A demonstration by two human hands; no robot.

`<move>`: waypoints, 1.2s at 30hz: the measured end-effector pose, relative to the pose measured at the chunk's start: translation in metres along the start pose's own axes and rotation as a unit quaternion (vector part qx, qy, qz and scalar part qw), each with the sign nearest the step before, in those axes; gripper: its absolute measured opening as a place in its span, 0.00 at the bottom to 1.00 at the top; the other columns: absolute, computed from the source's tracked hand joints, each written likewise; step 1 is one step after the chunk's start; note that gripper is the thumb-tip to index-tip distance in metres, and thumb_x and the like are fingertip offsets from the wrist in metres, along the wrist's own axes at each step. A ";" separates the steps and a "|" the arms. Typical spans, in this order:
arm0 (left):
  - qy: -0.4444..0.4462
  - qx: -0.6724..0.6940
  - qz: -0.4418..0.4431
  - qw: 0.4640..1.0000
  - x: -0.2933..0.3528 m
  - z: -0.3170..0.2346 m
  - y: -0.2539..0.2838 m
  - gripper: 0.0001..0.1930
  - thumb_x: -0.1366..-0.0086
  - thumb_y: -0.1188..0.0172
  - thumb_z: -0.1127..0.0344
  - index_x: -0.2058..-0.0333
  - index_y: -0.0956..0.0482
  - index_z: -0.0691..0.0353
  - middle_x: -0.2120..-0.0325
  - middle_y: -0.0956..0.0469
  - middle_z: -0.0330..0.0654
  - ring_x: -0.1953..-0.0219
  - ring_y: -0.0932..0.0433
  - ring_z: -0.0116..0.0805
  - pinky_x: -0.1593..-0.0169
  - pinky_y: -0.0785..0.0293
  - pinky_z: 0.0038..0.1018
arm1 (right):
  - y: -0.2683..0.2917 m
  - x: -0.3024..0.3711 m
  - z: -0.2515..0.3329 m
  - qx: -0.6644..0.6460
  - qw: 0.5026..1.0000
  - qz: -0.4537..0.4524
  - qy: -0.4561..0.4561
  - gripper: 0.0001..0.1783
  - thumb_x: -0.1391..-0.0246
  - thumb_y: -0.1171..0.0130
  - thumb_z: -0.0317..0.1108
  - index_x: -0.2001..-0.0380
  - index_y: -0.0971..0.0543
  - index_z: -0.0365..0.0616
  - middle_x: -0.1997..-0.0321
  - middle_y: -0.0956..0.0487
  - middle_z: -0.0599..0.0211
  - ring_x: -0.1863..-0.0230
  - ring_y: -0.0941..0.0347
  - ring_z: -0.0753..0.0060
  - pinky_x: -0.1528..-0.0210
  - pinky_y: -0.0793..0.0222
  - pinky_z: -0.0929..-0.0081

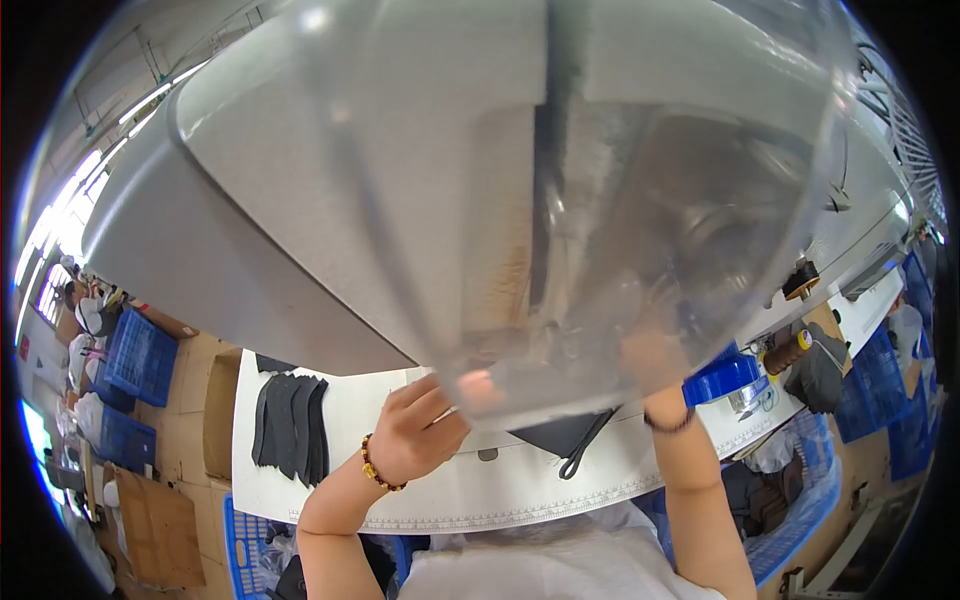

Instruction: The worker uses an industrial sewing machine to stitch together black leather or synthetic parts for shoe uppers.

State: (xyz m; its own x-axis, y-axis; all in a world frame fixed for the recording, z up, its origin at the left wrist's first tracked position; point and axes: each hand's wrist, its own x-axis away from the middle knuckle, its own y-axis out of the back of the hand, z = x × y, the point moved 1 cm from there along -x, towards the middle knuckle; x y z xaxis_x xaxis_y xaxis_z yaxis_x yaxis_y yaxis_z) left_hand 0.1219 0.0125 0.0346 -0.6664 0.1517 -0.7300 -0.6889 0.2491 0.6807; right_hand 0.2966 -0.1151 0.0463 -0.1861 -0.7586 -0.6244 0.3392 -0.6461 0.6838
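A large clear plastic sheet [560, 200] is held up close to the head camera and fills most of the view; the scene behind it shows through, hazy.

Left hand [420, 435]: raised from the lower edge, bead bracelet [380, 470] on the wrist. Its grip is clenched on the sheet's lower edge, fingers curled over the rim, a thumb tip pressed pink against the plastic.

Right hand [650, 355]: up behind the sheet, seen only as a blur through it, dark band [668, 424] on the wrist. It is against the sheet, but I cannot tell whether the grip is closed or released.

Below the sheet lies the white desk [500, 480] with a ruler scale along its near edge. On it: a stack of dark cut pieces [290, 425] to the left, a dark fabric piece [560, 432] with a strap under the sheet's lower edge, a blue lid [722, 378] to the right.

Surroundings (far off, small): blue crates [140, 360] and cardboard on the floor at left, thread spools [790, 350] at right.
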 end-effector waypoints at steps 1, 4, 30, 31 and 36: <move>0.006 -0.004 0.000 1.000 0.007 0.003 -0.001 0.14 0.62 0.37 0.81 0.72 0.21 0.65 0.70 0.24 0.42 0.68 0.22 0.37 0.67 0.22 0.25 | 0.001 0.033 0.018 -0.015 1.000 0.012 -0.001 0.14 0.63 0.40 0.35 0.69 0.23 0.44 0.65 0.24 0.63 0.64 0.29 0.59 0.62 0.36 0.61; 0.002 0.045 -0.038 0.998 0.007 -0.001 -0.008 0.12 0.63 0.35 0.80 0.74 0.20 0.65 0.72 0.24 0.41 0.68 0.21 0.37 0.65 0.22 0.25 | -0.015 0.049 0.041 0.038 0.998 -0.032 0.044 0.15 0.64 0.40 0.32 0.68 0.23 0.42 0.65 0.25 0.62 0.64 0.29 0.58 0.62 0.35 0.61; -0.133 -0.108 -0.018 0.985 0.001 -0.006 -0.001 0.06 0.54 0.41 0.76 0.74 0.21 0.63 0.75 0.25 0.36 0.65 0.21 0.31 0.76 0.26 0.18 | -0.015 0.060 0.049 0.055 0.992 -0.085 0.070 0.16 0.71 0.42 0.21 0.70 0.22 0.40 0.73 0.25 0.68 0.71 0.30 0.69 0.71 0.39 0.73; -0.133 -0.107 -0.019 0.985 0.001 -0.005 -0.002 0.06 0.54 0.41 0.76 0.74 0.21 0.63 0.75 0.25 0.36 0.65 0.21 0.31 0.76 0.26 0.18 | -0.012 0.059 0.048 0.056 0.992 -0.085 0.070 0.16 0.71 0.42 0.21 0.70 0.22 0.40 0.73 0.25 0.68 0.71 0.30 0.69 0.71 0.39 0.73; -0.117 -0.101 -0.014 0.988 -0.007 0.004 -0.003 0.08 0.54 0.41 0.77 0.72 0.21 0.63 0.75 0.25 0.38 0.67 0.21 0.30 0.81 0.30 0.17 | -0.002 0.050 0.042 0.077 0.994 -0.020 0.074 0.16 0.66 0.43 0.25 0.67 0.23 0.41 0.65 0.25 0.63 0.64 0.29 0.61 0.63 0.34 0.66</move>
State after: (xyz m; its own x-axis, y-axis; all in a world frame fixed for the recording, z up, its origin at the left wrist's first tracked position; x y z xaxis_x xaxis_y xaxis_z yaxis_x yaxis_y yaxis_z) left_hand 0.1296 0.0140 0.0370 -0.5780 0.3709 -0.7269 -0.7648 0.0644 0.6410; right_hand 0.2479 -0.1548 0.0295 -0.0555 -0.7192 -0.6926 0.1863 -0.6890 0.7005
